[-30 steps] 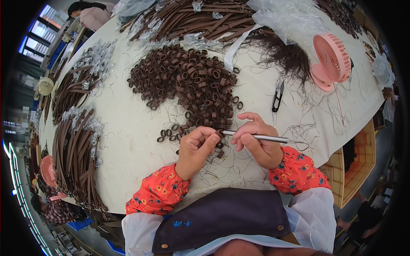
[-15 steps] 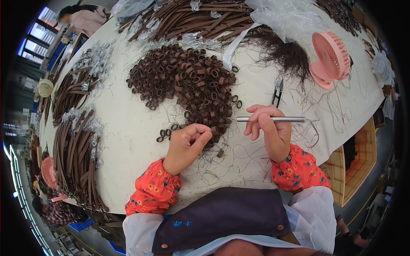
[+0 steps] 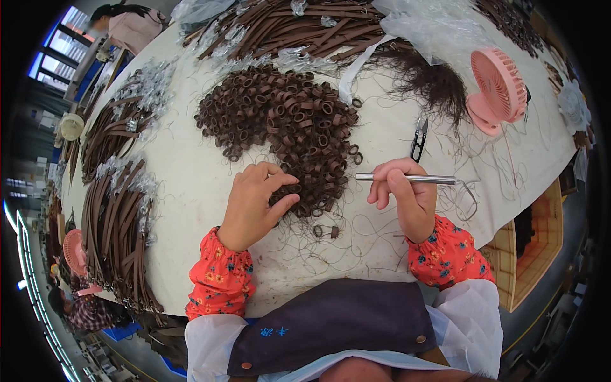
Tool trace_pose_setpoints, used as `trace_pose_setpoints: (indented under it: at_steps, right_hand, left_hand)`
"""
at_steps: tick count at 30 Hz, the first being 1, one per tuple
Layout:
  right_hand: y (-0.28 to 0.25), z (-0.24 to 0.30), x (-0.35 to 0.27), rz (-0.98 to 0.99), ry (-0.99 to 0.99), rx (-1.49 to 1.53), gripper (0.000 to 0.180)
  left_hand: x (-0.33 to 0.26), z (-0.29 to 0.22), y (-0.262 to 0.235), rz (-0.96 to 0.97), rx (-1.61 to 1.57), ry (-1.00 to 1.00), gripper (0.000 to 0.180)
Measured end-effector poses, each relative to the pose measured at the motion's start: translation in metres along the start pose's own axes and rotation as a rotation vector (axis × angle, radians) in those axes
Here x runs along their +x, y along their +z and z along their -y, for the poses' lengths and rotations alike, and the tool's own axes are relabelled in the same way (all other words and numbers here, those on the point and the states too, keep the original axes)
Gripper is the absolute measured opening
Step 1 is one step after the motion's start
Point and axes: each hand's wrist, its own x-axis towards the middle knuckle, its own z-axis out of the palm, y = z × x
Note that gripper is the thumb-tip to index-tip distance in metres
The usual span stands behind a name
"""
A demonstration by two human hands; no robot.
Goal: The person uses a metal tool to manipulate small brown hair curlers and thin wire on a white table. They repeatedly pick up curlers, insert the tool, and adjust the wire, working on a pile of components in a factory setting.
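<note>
My left hand [image 3: 254, 202] reaches to the near left edge of a pile of small brown strap loops [image 3: 305, 137]. Its thumb and forefinger are spread apart at the loops, with nothing visibly held between them. In my right hand [image 3: 407, 197] lies a slim silver pen-shaped metal tool [image 3: 375, 177], level above the table, with a thin bent wire at its right end. Just beyond that hand rest black thread snips [image 3: 419, 140]. Two loose loops [image 3: 317, 231] sit apart from the pile, toward me, among stray threads.
Brown straps with clear plastic wrapping lie in bundles at the left [image 3: 114, 235] and along the back [image 3: 299, 32]. A heap of dark thread scraps [image 3: 439, 83] is beside a pink fan [image 3: 496, 86] at the back right. A wooden box [image 3: 534, 245] stands beyond the table's right edge.
My left hand has moved left and slightly away from me, and its closed fingers have spread. A second loose loop now lies beside the first. My right hand stays nearly still with the tool.
</note>
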Motion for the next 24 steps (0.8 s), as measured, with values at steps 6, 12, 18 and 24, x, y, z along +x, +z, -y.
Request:
trace_pose_setpoints:
  at_steps: [6, 12, 18, 24]
  right_hand:
    - [0.000, -0.002, 0.000, 0.022, -0.039, 0.000, 0.022]
    - [0.000, -0.002, -0.003, 0.084, -0.051, -0.126, 0.019]
    - [0.008, -0.011, -0.004, 0.230, -0.125, -0.318, 0.029]
    - [0.010, -0.009, -0.004, 0.230, -0.142, -0.406, 0.033]
  left_hand:
    - [-0.001, 0.003, 0.013, -0.025, -0.039, -0.016, 0.015]
    - [-0.004, -0.022, 0.026, -0.054, -1.063, -0.060, 0.020]
    - [-0.014, -0.032, 0.054, -0.011, -0.915, -0.032, 0.021]
    - [-0.010, -0.038, 0.057, -0.199, -0.598, 0.158, 0.032]
